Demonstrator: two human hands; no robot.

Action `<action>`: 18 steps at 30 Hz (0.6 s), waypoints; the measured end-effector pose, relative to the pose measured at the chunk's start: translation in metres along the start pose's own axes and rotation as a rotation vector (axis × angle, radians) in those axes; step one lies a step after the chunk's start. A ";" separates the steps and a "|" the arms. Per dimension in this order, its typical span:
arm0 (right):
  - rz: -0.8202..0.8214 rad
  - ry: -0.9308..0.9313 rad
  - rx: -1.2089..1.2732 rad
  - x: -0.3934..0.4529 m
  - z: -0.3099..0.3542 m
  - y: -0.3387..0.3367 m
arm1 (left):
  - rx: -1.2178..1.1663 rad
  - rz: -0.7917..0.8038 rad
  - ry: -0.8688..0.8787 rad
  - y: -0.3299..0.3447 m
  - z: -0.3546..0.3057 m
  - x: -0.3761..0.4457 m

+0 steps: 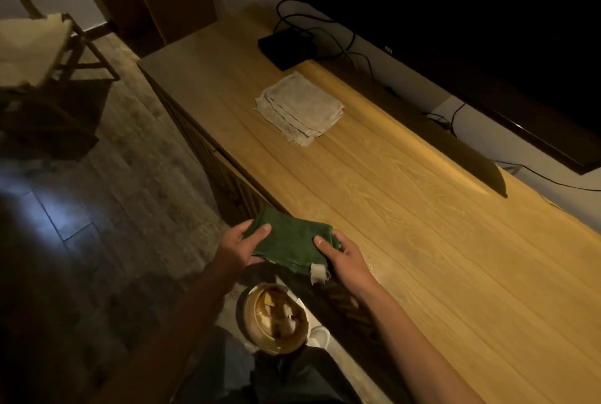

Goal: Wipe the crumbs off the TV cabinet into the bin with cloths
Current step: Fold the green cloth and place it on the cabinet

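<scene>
I have both hands on the green cloth [292, 239] at the near front edge of the surface [406, 208]. My left hand [242, 249] grips its left end, thumb on top; my right hand [340, 257] grips its right end, thumb also on top. The cloth is folded, and its long axis runs left to right between my hands, roughly along the cabinet's front edge. Part of it overhangs that edge. The bin [276, 319] stands on the floor directly below the cloth and my hands, mouth open, scraps visible inside. My judgement: any crumbs gathered would fall straight down into it. A second, grey cloth [299, 109] lies folded farther along the surface, well apart, untouched. I cannot make out crumbs on the wood in this light.
</scene>
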State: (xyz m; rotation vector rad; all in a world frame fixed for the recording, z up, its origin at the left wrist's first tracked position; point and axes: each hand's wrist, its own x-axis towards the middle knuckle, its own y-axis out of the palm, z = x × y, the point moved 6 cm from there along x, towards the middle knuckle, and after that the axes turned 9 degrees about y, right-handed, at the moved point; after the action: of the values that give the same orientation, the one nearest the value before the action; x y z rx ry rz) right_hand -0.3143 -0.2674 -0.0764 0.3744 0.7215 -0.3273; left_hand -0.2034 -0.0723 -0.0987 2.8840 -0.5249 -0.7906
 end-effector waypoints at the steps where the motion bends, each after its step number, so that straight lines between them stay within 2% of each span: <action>1: -0.023 -0.002 0.004 0.004 0.003 -0.002 | 0.006 0.004 0.004 0.003 -0.004 0.005; 9: -0.181 -0.055 -0.021 0.043 0.027 0.005 | 0.112 0.038 0.003 -0.004 -0.031 0.063; 18: -0.407 -0.052 0.011 0.108 0.051 0.047 | 0.250 0.220 -0.009 -0.043 -0.062 0.164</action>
State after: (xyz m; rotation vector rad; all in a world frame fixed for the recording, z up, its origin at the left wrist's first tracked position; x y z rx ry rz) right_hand -0.1894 -0.2653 -0.1058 0.2261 0.7429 -0.7231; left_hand -0.0265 -0.0902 -0.1315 2.9698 -0.9877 -0.7518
